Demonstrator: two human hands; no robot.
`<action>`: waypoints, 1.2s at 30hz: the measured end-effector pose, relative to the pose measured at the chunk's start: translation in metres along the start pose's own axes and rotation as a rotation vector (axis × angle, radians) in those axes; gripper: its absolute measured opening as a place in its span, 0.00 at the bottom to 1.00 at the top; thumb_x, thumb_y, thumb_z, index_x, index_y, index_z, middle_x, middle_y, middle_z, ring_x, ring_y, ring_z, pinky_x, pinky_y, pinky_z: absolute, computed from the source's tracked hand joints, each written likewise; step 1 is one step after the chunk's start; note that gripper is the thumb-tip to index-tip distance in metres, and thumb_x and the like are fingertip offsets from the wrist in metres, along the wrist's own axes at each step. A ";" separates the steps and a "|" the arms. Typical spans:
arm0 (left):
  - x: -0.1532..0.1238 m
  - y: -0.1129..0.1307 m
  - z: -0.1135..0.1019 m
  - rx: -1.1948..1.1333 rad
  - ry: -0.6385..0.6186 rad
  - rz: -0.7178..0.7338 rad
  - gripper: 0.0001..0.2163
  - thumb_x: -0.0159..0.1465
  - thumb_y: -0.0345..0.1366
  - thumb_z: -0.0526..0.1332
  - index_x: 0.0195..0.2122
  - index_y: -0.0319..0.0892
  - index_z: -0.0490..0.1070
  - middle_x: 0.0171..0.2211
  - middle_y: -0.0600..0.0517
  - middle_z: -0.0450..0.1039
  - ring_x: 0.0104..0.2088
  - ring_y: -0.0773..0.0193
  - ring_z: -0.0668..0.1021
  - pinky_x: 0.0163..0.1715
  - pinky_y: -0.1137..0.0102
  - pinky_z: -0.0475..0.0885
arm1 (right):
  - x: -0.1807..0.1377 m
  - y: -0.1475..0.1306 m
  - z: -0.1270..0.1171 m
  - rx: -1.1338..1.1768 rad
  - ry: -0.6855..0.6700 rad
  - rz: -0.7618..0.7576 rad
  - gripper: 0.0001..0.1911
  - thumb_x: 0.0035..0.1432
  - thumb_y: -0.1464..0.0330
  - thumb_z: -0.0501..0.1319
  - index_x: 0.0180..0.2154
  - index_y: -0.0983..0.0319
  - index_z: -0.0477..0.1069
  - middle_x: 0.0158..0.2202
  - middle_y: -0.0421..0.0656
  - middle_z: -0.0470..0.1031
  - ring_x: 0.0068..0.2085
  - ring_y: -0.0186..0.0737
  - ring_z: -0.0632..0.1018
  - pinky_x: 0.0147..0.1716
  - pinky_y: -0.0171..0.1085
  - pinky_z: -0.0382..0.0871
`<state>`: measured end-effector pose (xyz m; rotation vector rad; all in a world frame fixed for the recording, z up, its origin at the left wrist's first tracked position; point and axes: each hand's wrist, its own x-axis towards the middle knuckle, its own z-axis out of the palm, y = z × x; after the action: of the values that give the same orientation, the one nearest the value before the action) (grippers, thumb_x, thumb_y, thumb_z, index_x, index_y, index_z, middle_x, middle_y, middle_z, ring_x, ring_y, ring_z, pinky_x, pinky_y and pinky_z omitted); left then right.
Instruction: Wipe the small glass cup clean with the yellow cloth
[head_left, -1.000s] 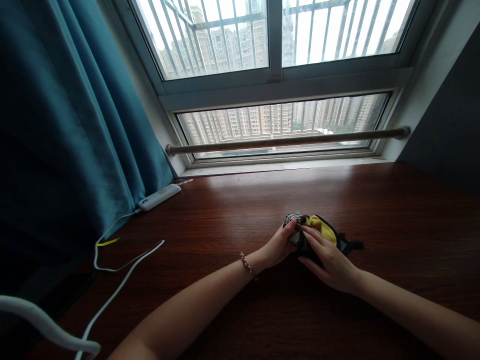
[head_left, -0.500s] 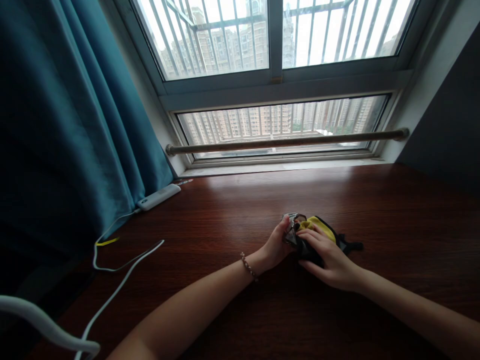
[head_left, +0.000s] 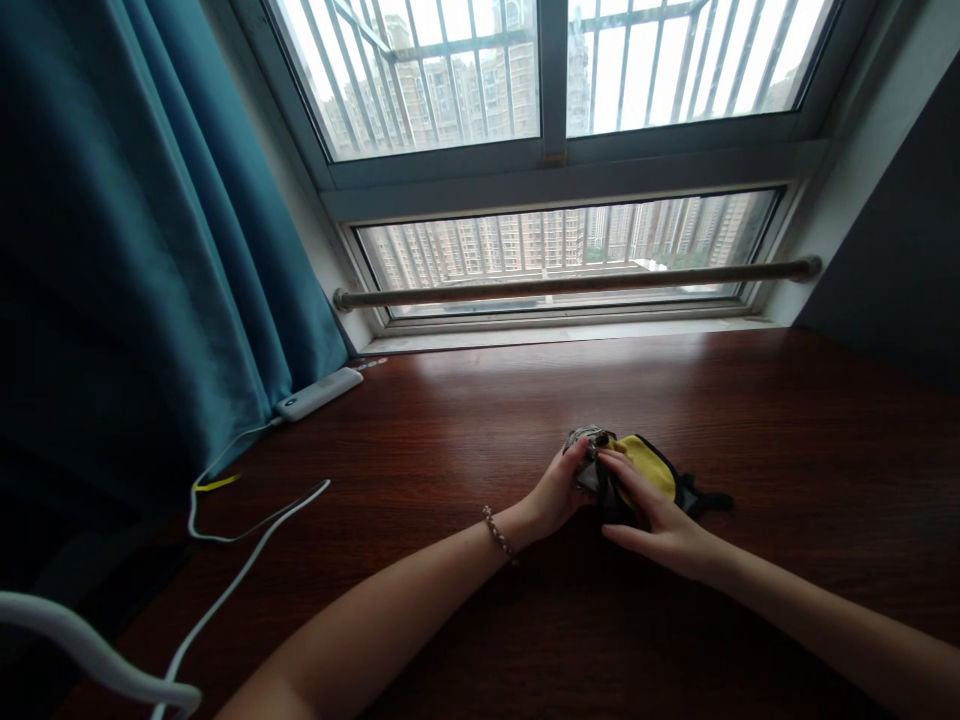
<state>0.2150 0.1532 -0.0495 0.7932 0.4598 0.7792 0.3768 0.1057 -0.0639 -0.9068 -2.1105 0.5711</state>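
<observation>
A small yellow and black cloth pouch (head_left: 646,462) lies on the brown wooden tabletop, with a dark strap or tail at its right end. At its left end is a shiny, silvery, crumpled-looking part (head_left: 591,436); its kind I cannot make out. My left hand (head_left: 559,490) is closed around that shiny end, thumb on top. Over the pouch's near side lies my right hand (head_left: 664,525), fingers fairly straight across the top and thumb along the near edge, with the pouch between them. The fingertips of both hands nearly meet, and the pouch's underside is hidden.
On the left, a white power strip (head_left: 321,393) rests by the blue curtain (head_left: 225,300). White cables (head_left: 240,585) run over the left of the tabletop (head_left: 450,430), near a yellow strip (head_left: 217,483). A horizontal rail (head_left: 577,285) crosses before the window.
My right fingers have straightened and shifted, uncovering more of the yellow cloth. The pouch has moved slightly right. The left thumb now presses further over the shiny end.
</observation>
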 end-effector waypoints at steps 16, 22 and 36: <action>0.003 0.008 -0.004 -0.215 0.068 -0.104 0.24 0.64 0.53 0.49 0.38 0.36 0.72 0.34 0.47 0.72 0.31 0.65 0.74 0.33 0.71 0.69 | 0.008 -0.014 -0.001 -0.527 0.133 -0.163 0.20 0.59 0.68 0.57 0.52 0.64 0.56 0.50 0.47 0.63 0.53 0.41 0.64 0.57 0.47 0.52; 0.006 0.010 -0.012 -0.238 0.161 -0.185 0.28 0.60 0.60 0.47 0.38 0.38 0.69 0.26 0.48 0.71 0.22 0.65 0.72 0.22 0.72 0.66 | 0.008 -0.010 -0.003 -0.485 0.163 -0.065 0.25 0.62 0.68 0.54 0.59 0.63 0.52 0.60 0.47 0.52 0.61 0.42 0.55 0.60 0.44 0.54; 0.003 0.021 -0.007 -0.036 -0.097 -0.428 0.29 0.61 0.59 0.37 0.30 0.38 0.65 0.19 0.48 0.63 0.13 0.64 0.65 0.11 0.73 0.55 | 0.006 -0.017 -0.008 -0.368 0.165 -0.192 0.34 0.59 0.70 0.56 0.63 0.66 0.45 0.63 0.53 0.45 0.63 0.51 0.50 0.60 0.50 0.51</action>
<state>0.2030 0.1687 -0.0382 0.6643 0.5056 0.3487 0.3732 0.1005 -0.0455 -0.8999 -2.1552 0.0058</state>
